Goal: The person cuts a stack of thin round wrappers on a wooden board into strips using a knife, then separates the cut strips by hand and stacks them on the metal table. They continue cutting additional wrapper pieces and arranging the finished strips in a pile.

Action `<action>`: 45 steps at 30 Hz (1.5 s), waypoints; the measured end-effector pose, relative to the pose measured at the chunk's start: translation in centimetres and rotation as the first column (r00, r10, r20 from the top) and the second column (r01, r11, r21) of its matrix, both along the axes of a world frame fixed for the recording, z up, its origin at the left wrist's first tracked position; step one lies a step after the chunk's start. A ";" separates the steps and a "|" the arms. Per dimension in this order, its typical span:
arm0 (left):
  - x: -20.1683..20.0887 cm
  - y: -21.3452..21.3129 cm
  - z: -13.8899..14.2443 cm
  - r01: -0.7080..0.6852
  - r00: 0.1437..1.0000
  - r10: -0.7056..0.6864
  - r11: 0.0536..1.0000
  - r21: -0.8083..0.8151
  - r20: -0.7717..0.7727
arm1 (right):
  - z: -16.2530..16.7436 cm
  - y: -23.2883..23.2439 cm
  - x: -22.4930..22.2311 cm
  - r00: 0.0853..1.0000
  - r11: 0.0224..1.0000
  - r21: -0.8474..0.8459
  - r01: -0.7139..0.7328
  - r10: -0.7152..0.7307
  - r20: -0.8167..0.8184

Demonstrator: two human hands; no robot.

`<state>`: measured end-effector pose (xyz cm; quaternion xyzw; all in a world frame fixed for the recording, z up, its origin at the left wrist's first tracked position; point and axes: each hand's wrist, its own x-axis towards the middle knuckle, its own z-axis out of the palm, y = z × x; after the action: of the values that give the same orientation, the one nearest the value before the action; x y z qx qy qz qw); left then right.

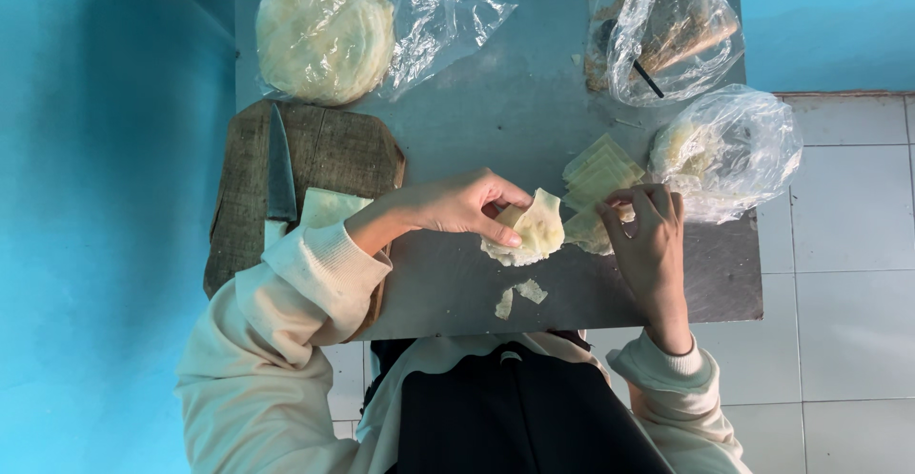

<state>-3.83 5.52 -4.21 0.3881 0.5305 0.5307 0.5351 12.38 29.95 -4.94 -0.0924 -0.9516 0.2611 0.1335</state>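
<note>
Head view, looking straight down: the left hand [467, 205] is closed in a pinch on a folded pale wrapper [527, 229], thumb underneath and fingertips on its upper edge, holding it just above the metal desk [457, 121] near the front edge. The right hand [650, 238] is curled, its fingertips closed on the edge of the top sheet of the cut wrapper stack [596, 183] just beside it; whether that sheet is already lifted free cannot be told.

Procedure, as judged from this position:
- Keep the pinch on the folded wrapper light; the sheet looks thin and likely to tear.
- Peel only one sheet from the stack, starting at a corner.
- Keep the two torn scraps [519, 295] lying near the front edge away from the work.

Packages, by location:
- Far left: an opened clear plastic bag [448, 12] holding a round stack of pale discs [324, 38].
- Far right: a crumpled clear bag [672, 31] over brownish contents with a dark stick; the contents cannot be identified.
- Right edge: a third clear bag [739, 150] with pale material inside, touching the cut stack.
- No labels or signs are visible.

A wooden cutting board [329, 155] lies at the left with a knife [279, 164] and one more pale sheet [329, 207] on it.
</note>
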 end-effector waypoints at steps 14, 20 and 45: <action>0.0 -0.1 0.5 -0.002 1.000 0.002 1.000 0.001 -0.016 | 0.1 -0.5 0.0 1.000 0.999 0.033 0.002 -0.001 -0.031; 0.1 -0.1 0.7 -0.004 1.000 0.004 1.000 -0.012 -0.028 | -0.2 -0.6 -0.1 0.998 1.000 0.030 -0.004 0.006 -0.065; 0.1 0.0 1.0 0.005 1.000 -0.005 1.000 -0.001 -0.016 | 1.0 0.6 -2.1 0.996 0.991 0.118 -0.057 0.065 -0.063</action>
<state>-3.72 5.52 -3.22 0.3935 0.5342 0.5259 0.5323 10.25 30.56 -3.91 -0.0467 -0.9625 0.2123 0.1623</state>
